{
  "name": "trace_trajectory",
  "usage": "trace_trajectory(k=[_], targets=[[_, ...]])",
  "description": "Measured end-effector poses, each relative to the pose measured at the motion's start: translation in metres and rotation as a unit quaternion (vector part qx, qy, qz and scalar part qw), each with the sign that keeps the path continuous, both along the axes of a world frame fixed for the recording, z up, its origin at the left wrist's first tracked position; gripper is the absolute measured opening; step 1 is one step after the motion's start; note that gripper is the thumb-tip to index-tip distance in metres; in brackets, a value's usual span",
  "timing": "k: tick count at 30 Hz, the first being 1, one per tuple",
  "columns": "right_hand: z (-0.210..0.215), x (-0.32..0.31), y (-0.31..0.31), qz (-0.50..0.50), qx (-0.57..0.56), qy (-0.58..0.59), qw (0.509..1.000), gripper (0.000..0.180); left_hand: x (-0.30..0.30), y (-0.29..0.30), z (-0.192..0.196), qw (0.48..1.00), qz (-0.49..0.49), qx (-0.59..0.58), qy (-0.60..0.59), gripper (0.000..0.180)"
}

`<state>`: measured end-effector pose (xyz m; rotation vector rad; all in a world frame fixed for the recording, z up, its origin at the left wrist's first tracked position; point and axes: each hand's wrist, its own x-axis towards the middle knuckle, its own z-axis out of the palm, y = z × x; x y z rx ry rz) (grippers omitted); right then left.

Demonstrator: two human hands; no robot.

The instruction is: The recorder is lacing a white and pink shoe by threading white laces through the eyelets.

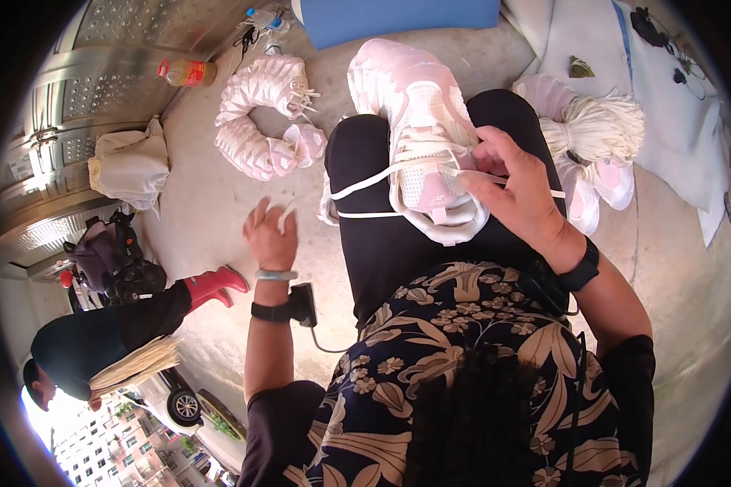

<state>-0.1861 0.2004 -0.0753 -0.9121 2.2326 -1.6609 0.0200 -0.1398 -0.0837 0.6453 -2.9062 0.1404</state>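
A pink and white sneaker (430, 122) rests across my knees, with its opening toward me. White shoelace (365, 180) is threaded through its upper eyelets, and a loose length loops over my left thigh. My right hand (516, 191) is at the sneaker's right side, thumb and fingers pinching the lace near the eyelets. Away to the left, over the floor, my left hand (270, 235) is raised with bent fingers. A pale strip like lace shows at its fingertips, somewhat blurred. A thick bundle of white laces (605, 126) lies over more sneakers right of my knee.
A curved row of nested sneakers (248, 122) lies on the floor at left. Behind are a drink bottle (188, 73) and a blue board (402, 20). White cloth (666, 122) spreads at right. A person in red boots (211, 288) bends at far left, beside a scooter (110, 256).
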Motion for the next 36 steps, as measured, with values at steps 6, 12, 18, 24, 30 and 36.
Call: trace_trajectory(k=[6, 12, 18, 24, 30, 36], targets=[[-0.012, -0.020, -0.001, -0.029, -0.036, -0.261, 0.964, 0.020, -0.096, 0.092, 0.025, 0.948, -0.184, 0.209, 0.154, 0.020], [0.005, -0.024, -0.015, -0.017, -0.008, -0.342, 0.939, 0.020, -0.113, 0.114, 0.023, 0.943, -0.238, 0.185, 0.144, 0.019], [0.008, -0.026, -0.013, -0.037, -0.121, -0.414, 0.901, 0.014, -0.114, 0.114, 0.027, 0.934, -0.263, 0.206, 0.129, 0.014], [-0.001, -0.036, -0.006, 0.143, -0.176, -0.402, 0.887, 0.012, -0.116, 0.112, 0.033, 0.906, -0.287, 0.277, 0.137, 0.008], [0.018, -0.019, -0.014, 0.045, -0.158, -0.405, 0.899, 0.014, -0.115, 0.113, 0.036, 0.879, -0.295, 0.351, 0.131, 0.009], [-0.011, -0.026, -0.017, 0.003, -0.051, -0.296, 0.954, 0.016, -0.113, 0.119, 0.037, 0.869, -0.303, 0.369, 0.131, 0.008]])
